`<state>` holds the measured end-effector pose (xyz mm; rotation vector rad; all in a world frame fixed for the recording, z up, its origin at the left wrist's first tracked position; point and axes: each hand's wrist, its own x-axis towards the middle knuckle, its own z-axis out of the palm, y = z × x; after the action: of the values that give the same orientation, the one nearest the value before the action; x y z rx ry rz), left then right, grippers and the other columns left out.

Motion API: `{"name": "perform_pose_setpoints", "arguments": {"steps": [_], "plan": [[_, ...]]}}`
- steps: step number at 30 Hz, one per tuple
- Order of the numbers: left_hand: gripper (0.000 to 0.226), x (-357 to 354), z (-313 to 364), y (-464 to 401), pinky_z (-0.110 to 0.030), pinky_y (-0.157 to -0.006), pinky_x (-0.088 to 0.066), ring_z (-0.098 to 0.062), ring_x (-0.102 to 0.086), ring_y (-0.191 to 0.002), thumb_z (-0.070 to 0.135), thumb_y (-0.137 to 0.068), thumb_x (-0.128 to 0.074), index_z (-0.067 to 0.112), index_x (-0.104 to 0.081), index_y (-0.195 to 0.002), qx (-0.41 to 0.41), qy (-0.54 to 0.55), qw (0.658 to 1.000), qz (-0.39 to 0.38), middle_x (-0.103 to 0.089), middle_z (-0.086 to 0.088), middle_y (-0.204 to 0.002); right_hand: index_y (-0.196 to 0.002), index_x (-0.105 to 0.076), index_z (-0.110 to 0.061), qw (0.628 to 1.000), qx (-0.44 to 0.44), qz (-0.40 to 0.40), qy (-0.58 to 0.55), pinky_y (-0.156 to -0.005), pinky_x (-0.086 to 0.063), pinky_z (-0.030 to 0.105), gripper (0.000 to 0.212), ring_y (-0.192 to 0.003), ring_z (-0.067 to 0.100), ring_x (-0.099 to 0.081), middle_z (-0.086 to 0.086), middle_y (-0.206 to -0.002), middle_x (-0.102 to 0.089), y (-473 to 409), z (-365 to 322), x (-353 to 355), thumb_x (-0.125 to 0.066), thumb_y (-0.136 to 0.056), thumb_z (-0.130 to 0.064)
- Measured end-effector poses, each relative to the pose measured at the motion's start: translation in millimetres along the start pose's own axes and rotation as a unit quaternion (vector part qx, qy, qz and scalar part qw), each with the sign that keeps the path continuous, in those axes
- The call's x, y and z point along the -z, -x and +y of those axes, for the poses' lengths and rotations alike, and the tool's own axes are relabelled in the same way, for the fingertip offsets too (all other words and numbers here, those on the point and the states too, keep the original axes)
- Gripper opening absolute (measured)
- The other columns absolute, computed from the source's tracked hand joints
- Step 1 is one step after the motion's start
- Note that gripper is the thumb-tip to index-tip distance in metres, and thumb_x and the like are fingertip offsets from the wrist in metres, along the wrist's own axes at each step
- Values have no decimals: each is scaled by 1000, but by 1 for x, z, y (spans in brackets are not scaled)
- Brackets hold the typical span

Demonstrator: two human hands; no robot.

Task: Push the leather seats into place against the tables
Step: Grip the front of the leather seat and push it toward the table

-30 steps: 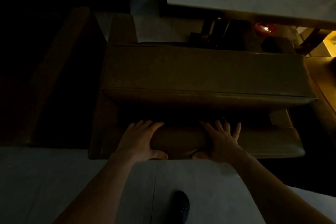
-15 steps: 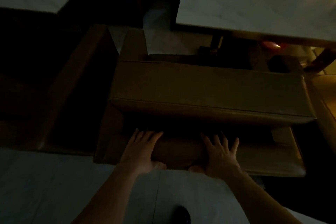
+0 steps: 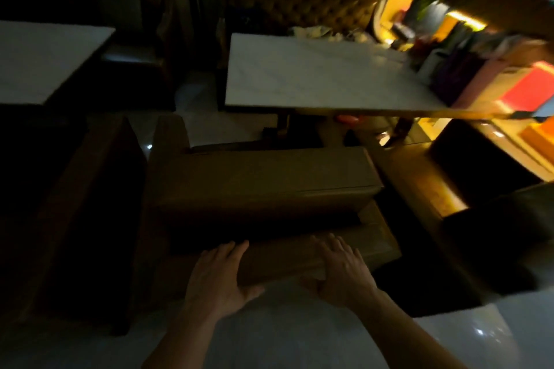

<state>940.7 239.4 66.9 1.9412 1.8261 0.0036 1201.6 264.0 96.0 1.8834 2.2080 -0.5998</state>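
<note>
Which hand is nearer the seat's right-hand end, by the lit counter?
Right. The right hand presses the leather seat backrest nearer that end; the left hand presses the same backrest further left, towards the neighbouring dark seat.

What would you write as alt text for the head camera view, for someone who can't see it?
In a dim restaurant, a person's left hand and right hand press flat on the back of a brown leather seat facing a white marble table. Another white table stands at left, with a tufted bench beyond.
</note>
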Motion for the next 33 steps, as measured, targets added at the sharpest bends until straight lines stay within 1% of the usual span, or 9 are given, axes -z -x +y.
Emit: {"name": "perform_pose_setpoints", "arguments": {"steps": [5, 9, 10, 14, 18, 23, 26, 29, 33], "plan": [[104, 32, 81, 2, -45, -120, -11, -20, -14, -147, 89, -69, -47, 43, -6, -152, -65, -7, 998, -14, -11, 8, -162, -158, -2, -36, 996, -47, 70, -13, -124, -8, 52, 100, -154, 28, 2, 5, -168, 0, 63, 44, 54, -63, -83, -65], [102, 49, 160, 5, -44, -120, -10, -19, -14, -146, 88, -69, -48, 45, -6, -152, -114, -16, 993, 3, -12, 9, -161, -157, 0, -38, 989, -88, 119, -22, -124, -5, 53, 100, -154, 29, 4, 7, -168, 3, 106, 98, 87, -69, -85, -49], [102, 50, 181, 6, -44, -120, -10, -19, -14, -146, 87, -70, -48, 45, -6, -152, -127, -22, 992, 10, -12, 8, -161, -157, 0, -38, 986, -95, 132, -23, -124, -6, 52, 101, -154, 29, 4, 7, -167, 3, 115, 114, 93, -69, -85, -50], [100, 42, 272, 11, -46, -120, -12, -18, -14, -146, 84, -72, -51, 43, -8, -152, -168, -38, 984, 34, -14, 7, -161, -156, -1, -41, 977, -112, 178, -35, -123, -10, 54, 100, -153, 30, -1, 6, -167, 0, 156, 190, 108, -59, -82, -72], [100, 17, 372, 19, -46, -119, -14, -19, -14, -147, 83, -72, -53, 42, -8, -152, -201, -46, 978, 13, -12, 7, -162, -155, 0, -43, 969, -142, 195, -48, -122, -9, 53, 100, -153, 31, 0, 8, -167, 0, 207, 285, 116, -50, -78, -82], [100, -28, 501, 36, -47, -118, -19, -22, -13, -147, 81, -72, -54, 40, -10, -153, -217, -43, 975, 13, -13, 5, -162, -156, -2, -41, 962, -178, 203, -51, -122, -11, 52, 101, -153, 31, -2, 7, -167, -2, 271, 401, 125, -53, -78, -80], [98, -51, 564, 40, -47, -118, -18, -20, -14, -147, 79, -75, -55, 39, -11, -153, -232, -47, 972, 2, -14, 5, -162, -157, -5, -38, 960, -186, 204, -51, -123, -13, 53, 103, -153, 30, -4, 7, -166, -7, 294, 456, 127, -55, -78, -80], [99, -72, 615, 30, -47, -119, -15, -20, -12, -147, 79, -75, -55, 40, -9, -153, -234, -58, 970, -8, -13, 4, -162, -158, -4, -36, 958, -199, 197, -58, -123, -13, 56, 105, -153, 32, -2, 8, -167, -4, 302, 508, 127, -56, -78, -80], [100, -100, 674, -5, -44, -119, -13, -20, -15, -146, 79, -74, -56, 40, -9, -153, -241, -69, 968, -6, -14, 3, -162, -158, -2, -37, 956, -216, 186, -70, -123, -14, 53, 105, -153, 33, -3, 9, -167, -4, 291, 578, 125, -54, -78, -81]]}}
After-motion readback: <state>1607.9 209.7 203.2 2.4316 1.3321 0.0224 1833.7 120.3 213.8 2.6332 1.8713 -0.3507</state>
